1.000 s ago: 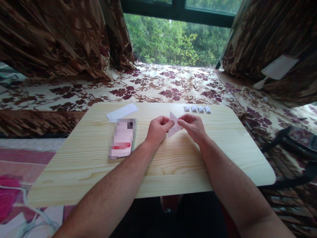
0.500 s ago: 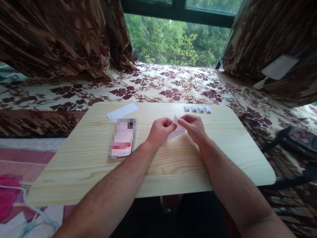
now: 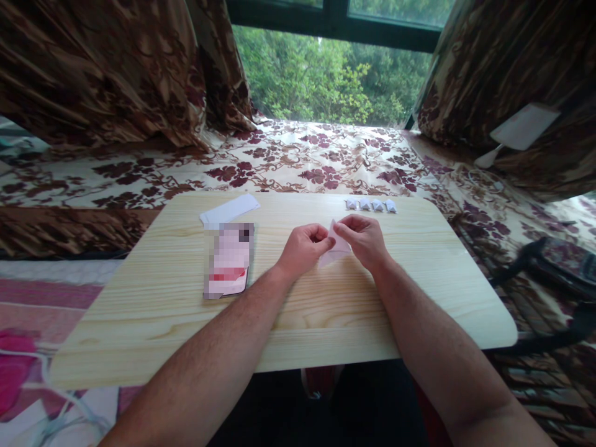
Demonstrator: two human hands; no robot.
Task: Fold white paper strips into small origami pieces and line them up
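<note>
Between my two hands is a small white sheet of paper (image 3: 336, 250), partly folded, its upper tip pointing away from me. My left hand (image 3: 305, 247) pinches its left side with thumb and forefinger. On the right, my right hand (image 3: 362, 236) grips the upper right part, also between thumb and bent fingers. The fingers hide some of the folds. Just beyond my right hand, several small folded white paper pieces (image 3: 371, 205) lie in a row. Left of my left hand rests a phone (image 3: 228, 261), its screen partly blurred out.
White paper strips (image 3: 230, 210) lie at the far left of the light wooden table (image 3: 153, 310). A floral-covered ledge (image 3: 298, 155) runs behind it, with a white lamp (image 3: 524, 127) at the right. A black chair (image 3: 554, 285) stands right of the table. White cables (image 3: 49, 366) are at lower left.
My left hand has shifted slightly, and the paper's upper tip and lower edge have tilted a little. Both hands still hold it; everything else stays in place.
</note>
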